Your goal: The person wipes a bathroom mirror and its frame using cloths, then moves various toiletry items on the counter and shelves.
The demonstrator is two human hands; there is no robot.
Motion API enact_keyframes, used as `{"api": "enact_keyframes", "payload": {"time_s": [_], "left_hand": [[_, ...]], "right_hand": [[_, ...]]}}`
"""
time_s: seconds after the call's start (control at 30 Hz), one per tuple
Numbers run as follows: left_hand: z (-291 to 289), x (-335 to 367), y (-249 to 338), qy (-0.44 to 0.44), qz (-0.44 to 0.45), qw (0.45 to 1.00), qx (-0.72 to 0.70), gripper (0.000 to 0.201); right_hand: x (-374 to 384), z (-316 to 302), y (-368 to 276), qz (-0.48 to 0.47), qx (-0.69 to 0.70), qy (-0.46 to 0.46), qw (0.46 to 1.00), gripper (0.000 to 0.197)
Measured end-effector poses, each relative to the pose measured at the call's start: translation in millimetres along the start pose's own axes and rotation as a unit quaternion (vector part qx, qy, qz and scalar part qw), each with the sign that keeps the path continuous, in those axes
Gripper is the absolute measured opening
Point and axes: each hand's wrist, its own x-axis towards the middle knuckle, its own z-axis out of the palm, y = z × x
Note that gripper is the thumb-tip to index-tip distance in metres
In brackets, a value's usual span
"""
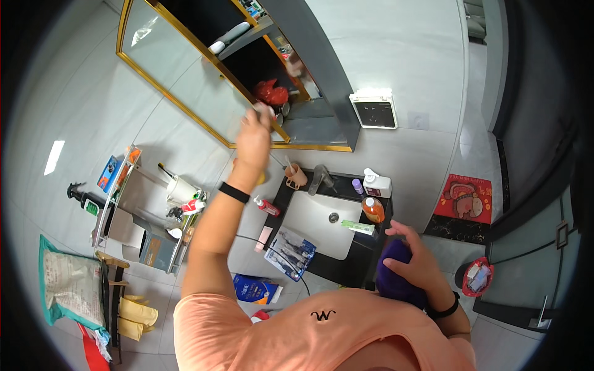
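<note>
My left hand [254,133] is raised to the open mirror cabinet [354,139], at the edge of its gold-framed mirror door [179,105]. Motion blurs its fingers, and a small whitish-red thing [266,111] shows beside them; whether they hold it I cannot tell. Inside the cabinet, close to that hand, is a red plastic bag [271,92]. Low on the right, my right hand [413,256] rests around a soft-looking purple thing [396,285] against my side. Its thumb lies across the purple surface and its index finger stretches forward; the other fingers are mostly hidden.
Below the cabinet is a white sink [303,216] with a tap [320,179]. Around it stand an orange bottle [373,210], a white pump bottle [376,183] and a toothbrush cup [296,177]. A toothpaste box [357,227] lies across its rim. A wall rack [111,204] is at left.
</note>
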Motion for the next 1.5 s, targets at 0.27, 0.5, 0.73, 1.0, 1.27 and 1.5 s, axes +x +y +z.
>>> {"api": "enact_keyframes", "payload": {"time_s": [0.27, 0.5, 0.73, 1.0, 1.27, 1.5], "left_hand": [[30.2, -35.0, 23.1, -0.194, 0.058, 0.977, -0.071, 0.040], [14.4, -10.8, 10.3, -0.021, -0.028, 0.999, -0.031, 0.046], [35.3, -50.1, 58.1, -0.194, -0.102, 0.954, -0.204, 0.031], [42.6, -42.6, 80.1, -0.181, -0.287, 0.869, -0.359, 0.028], [7.0, -36.3, 116.2, -0.164, -0.186, 0.802, -0.543, 0.030], [-13.5, -30.1, 73.9, 0.023, -0.207, 0.893, -0.400, 0.030]], "right_hand": [[-10.6, -11.5, 3.2, 0.008, -0.002, 0.032, 0.999, 0.083], [-10.4, -9.0, -1.6, 0.031, 0.007, 0.030, 0.999, 0.082], [-15.3, -2.5, 0.5, 0.055, 0.015, 0.017, 0.998, 0.083], [-3.3, 15.2, -4.6, 0.033, -0.003, -0.012, 0.999, 0.083], [21.5, 46.2, -11.7, 0.032, -0.005, -0.077, 0.996, 0.082], [25.2, 45.0, -10.3, 0.042, -0.008, -0.061, 0.997, 0.081]]}}
